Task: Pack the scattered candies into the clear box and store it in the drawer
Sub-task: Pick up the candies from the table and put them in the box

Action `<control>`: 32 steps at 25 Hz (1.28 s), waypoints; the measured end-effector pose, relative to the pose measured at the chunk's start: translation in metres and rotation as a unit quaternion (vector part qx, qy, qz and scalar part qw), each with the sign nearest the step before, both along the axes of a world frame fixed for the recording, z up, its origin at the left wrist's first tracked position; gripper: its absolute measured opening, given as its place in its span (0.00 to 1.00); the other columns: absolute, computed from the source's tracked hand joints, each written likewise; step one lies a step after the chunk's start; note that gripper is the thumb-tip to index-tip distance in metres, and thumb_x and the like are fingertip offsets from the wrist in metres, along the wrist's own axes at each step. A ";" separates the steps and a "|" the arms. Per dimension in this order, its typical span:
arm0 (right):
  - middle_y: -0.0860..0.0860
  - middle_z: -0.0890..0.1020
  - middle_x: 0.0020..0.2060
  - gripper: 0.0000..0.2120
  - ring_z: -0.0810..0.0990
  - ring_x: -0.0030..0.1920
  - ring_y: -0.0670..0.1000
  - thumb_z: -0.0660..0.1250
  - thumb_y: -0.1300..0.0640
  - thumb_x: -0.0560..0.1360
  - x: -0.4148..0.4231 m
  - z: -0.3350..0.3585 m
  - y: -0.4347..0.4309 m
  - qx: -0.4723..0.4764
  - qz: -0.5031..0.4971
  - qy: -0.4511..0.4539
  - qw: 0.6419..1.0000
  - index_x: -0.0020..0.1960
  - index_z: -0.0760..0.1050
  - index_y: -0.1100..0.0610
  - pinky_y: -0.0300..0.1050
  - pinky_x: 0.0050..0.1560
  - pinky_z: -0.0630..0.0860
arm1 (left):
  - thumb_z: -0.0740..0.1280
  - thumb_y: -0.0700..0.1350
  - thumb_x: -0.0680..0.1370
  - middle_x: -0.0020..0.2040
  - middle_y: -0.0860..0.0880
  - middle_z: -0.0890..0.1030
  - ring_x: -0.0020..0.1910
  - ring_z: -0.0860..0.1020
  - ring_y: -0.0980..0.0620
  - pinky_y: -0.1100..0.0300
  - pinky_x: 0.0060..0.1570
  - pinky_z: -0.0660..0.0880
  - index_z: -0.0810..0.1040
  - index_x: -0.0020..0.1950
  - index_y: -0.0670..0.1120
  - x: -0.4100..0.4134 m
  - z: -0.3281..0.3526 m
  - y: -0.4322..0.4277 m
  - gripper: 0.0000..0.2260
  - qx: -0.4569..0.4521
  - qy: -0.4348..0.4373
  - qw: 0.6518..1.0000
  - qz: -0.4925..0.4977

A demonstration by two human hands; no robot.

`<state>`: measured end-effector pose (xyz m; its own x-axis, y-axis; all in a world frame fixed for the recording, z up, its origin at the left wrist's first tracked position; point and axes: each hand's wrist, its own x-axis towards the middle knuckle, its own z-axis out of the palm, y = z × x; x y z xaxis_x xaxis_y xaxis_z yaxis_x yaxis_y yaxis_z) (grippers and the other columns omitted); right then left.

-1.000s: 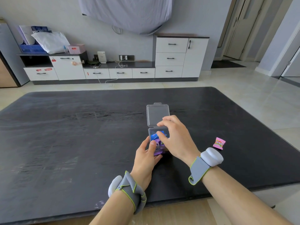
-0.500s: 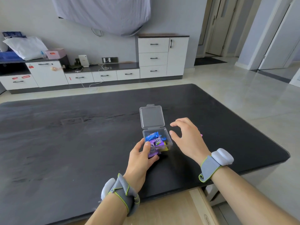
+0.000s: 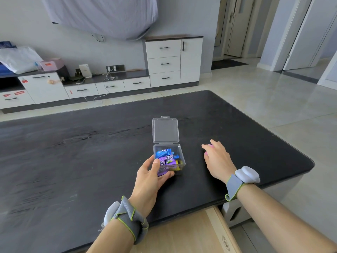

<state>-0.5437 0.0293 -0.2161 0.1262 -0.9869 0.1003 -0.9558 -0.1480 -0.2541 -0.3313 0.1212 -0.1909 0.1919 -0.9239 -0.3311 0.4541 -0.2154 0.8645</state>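
Observation:
A small clear box (image 3: 181, 162) stands on the black table (image 3: 73, 161) with its hinged lid (image 3: 165, 130) open and tilted back. Several wrapped candies (image 3: 164, 154), blue, purple and yellow, fill it. My left hand (image 3: 149, 178) grips the box's near left corner, thumb on the rim. To the right of the box, my right hand (image 3: 218, 159) rests palm-down on the table with its fingers closed over a pink candy (image 3: 210, 145), which shows only as slivers of pink by the fingertips.
A light wooden drawer (image 3: 182, 232) stands open under the table's near edge, between my arms. The table's right edge and rounded corner lie close to my right wrist. White cabinets with drawers (image 3: 164, 63) line the far wall across the tiled floor.
My right hand left the box opening and moved right, onto the pink candy. The left hand has stayed on the box. The view has turned slightly to the right.

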 end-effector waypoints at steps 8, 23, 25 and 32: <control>0.55 0.77 0.53 0.11 0.72 0.53 0.58 0.57 0.60 0.82 0.008 0.007 0.003 -0.039 0.018 -0.039 0.998 0.59 0.77 0.57 0.52 0.52 0.75 | 0.59 0.43 0.85 0.53 0.41 0.83 0.49 0.86 0.41 0.52 0.52 0.82 0.70 0.71 0.45 -0.002 0.004 -0.001 0.15 0.012 -0.013 1.000 0.009; 0.53 0.85 0.45 0.06 0.80 0.46 0.51 0.67 0.61 0.79 0.079 0.056 0.031 -0.240 0.145 -0.160 0.946 0.53 0.82 0.58 0.41 0.44 0.76 | 0.59 0.44 0.85 0.57 0.43 0.82 0.54 0.85 0.42 0.55 0.49 0.84 0.66 0.77 0.45 0.005 0.001 0.002 0.19 0.028 -0.019 0.999 -0.011; 0.53 0.85 0.46 0.06 0.80 0.48 0.52 0.66 0.61 0.79 0.084 0.052 0.034 -0.233 0.160 -0.152 0.947 0.54 0.81 0.58 0.46 0.46 0.80 | 0.59 0.44 0.85 0.58 0.42 0.82 0.56 0.84 0.41 0.55 0.48 0.84 0.67 0.76 0.45 0.006 0.000 0.001 0.19 0.024 -0.025 0.999 -0.014; 0.50 0.83 0.44 0.04 0.77 0.46 0.50 0.68 0.57 0.77 0.084 0.031 0.044 -0.200 0.151 -0.150 0.957 0.46 0.80 0.57 0.47 0.44 0.77 | 0.60 0.44 0.85 0.60 0.41 0.81 0.54 0.85 0.42 0.55 0.46 0.84 0.64 0.78 0.45 0.013 -0.004 -0.003 0.21 0.045 -0.054 0.997 -0.024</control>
<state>-0.4601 0.0731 -0.1853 0.3052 -0.7857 0.5381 -0.7475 -0.5477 -0.3758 -0.3185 0.1178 -0.1949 0.1878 -0.9006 -0.3920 0.3461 -0.3128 0.8845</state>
